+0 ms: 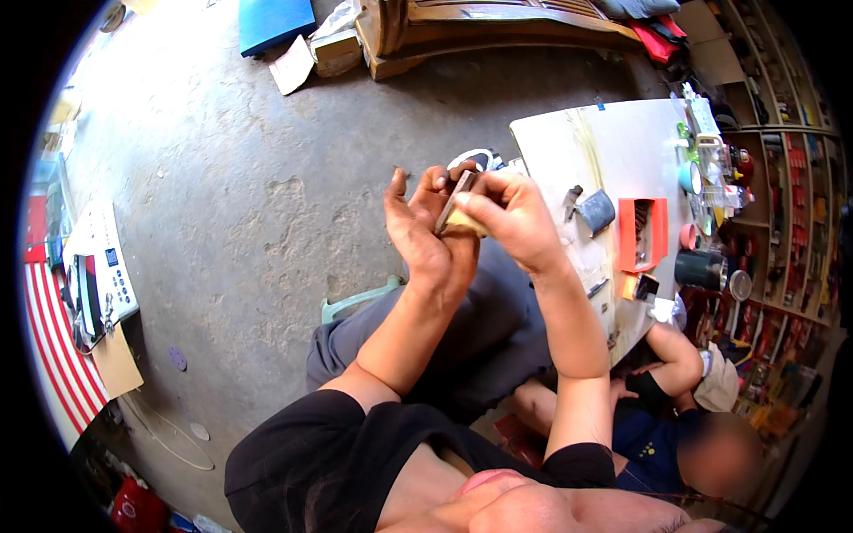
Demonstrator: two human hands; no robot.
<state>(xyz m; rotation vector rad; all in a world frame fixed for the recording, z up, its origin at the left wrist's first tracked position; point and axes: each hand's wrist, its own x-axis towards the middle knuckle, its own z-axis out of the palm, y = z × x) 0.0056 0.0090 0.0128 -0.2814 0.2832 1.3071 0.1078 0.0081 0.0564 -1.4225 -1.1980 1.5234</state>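
In front of me my left hand (419, 238) is palm up, thumb apart, with its fingers curled around a small, narrow dark bar (454, 201). The bar is tilted, its upper end near the left fingertips. From the other side my right hand (518, 218) pinches a yellowish, thin folded piece (464, 224) and presses it against the bar. Whether that piece is paper or cloth I cannot tell. The fingers partly hide both things. Both hands are above my lap, left of the white table.
The white table (569, 142) carries a dark grey block (596, 211), an orange-red box (627, 235) and a dark green can (700, 269). A person (653, 435) sits close on my right. Tool shelves (786, 195) stand beyond. A wooden bench (498, 40) is ahead, and a green stool (355, 302) is beside me.
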